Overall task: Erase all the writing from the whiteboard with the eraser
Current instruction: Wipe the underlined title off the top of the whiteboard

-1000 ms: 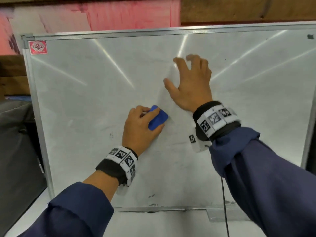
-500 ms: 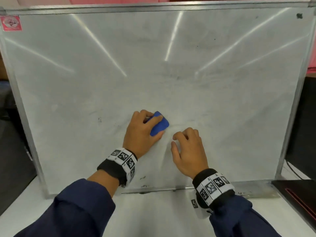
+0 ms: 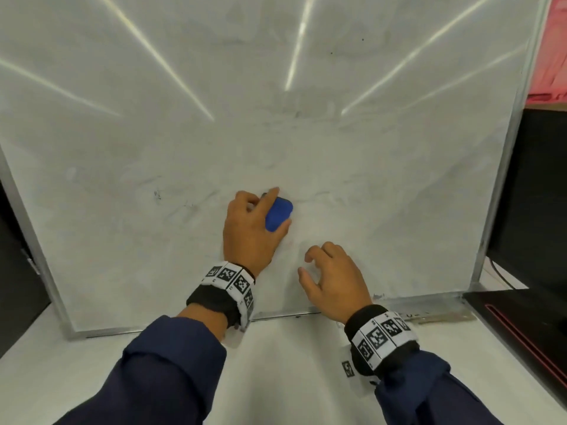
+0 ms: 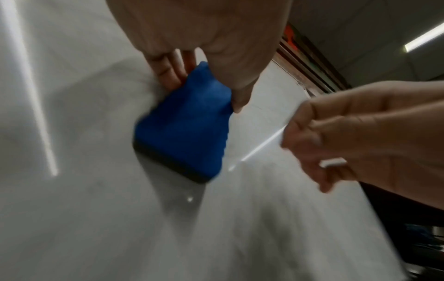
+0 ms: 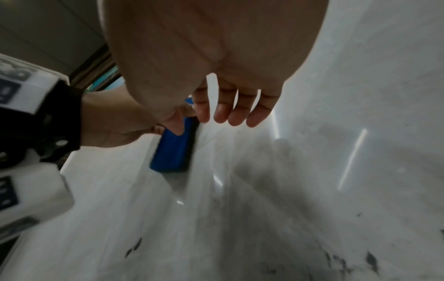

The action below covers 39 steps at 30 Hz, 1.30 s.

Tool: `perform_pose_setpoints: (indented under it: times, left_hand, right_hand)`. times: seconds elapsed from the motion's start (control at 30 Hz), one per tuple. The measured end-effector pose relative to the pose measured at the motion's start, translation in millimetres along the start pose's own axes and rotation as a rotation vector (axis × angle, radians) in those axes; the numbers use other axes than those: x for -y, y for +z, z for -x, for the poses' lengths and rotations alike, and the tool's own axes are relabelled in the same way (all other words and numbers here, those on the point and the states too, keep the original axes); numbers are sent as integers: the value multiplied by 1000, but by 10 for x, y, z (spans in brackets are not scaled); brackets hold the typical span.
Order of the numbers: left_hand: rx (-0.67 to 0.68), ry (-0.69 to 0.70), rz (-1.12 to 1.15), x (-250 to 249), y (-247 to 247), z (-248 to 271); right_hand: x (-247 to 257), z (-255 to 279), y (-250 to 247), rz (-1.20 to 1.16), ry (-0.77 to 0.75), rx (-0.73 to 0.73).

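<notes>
The whiteboard (image 3: pixel 337 164) stands upright on a white table, smeared grey with faint ink traces and a small dark mark (image 3: pixel 157 194) at mid-left. My left hand (image 3: pixel 251 231) grips the blue eraser (image 3: pixel 277 214) and holds its dark felt side flat on the board near the lower middle. The eraser (image 4: pixel 182 131) shows between thumb and fingers in the left wrist view. My right hand (image 3: pixel 333 280) hovers just right and below, fingers loosely curled and holding nothing. Dark specks (image 5: pixel 348 264) show low in the right wrist view.
The board's metal frame (image 3: pixel 497 191) rests on the white table (image 3: pixel 291 372). A dark device with a red line (image 3: pixel 521 326) lies at the right. Dark furniture (image 3: pixel 12 271) stands to the left. A cable (image 3: pixel 500 274) runs behind the board's right corner.
My right hand came down from the board's upper middle to just below and right of the eraser and curled its fingers. The view moved closer and lower. The left hand kept hold of the eraser.
</notes>
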<state>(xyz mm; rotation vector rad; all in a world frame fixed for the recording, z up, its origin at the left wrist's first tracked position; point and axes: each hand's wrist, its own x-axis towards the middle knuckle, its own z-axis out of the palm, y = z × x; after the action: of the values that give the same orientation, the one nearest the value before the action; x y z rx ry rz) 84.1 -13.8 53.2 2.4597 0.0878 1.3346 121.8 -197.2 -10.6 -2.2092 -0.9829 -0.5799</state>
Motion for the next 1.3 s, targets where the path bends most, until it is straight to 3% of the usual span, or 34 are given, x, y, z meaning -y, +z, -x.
perform_pose_setpoints:
  times: [0.13, 0.23, 0.33, 0.5, 0.63, 0.8, 0.93, 1.13, 1.3]
  left_hand:
    - [45, -258, 87, -250, 213, 321]
    - [21, -460, 176, -376, 370, 498]
    - [-13, -559, 254, -430, 457, 554]
    - [-3, -622, 348, -444, 598, 671]
    - [67, -688, 464, -499, 804, 865]
    - [197, -668, 439, -692, 916, 970]
    - [448, -595, 301, -633, 935, 1079]
    - [783, -443, 133, -480, 808, 1146]
    - [968, -395, -13, -345, 638, 1207]
  right_hand:
    - [-55, 115, -44, -52, 45, 31]
    - [-150, 185, -76, -20, 99, 171]
    - [-210, 238, -53, 64, 137, 264]
    - [-297, 218, -38, 259, 124, 83]
    - [-378, 202, -49, 291, 85, 57]
    - [-526, 300, -174, 391, 134, 244]
    - [-699, 456, -370, 421, 113, 446]
    - [-870, 622, -500, 495, 212, 601]
    - [-845, 628, -515, 477, 258, 609]
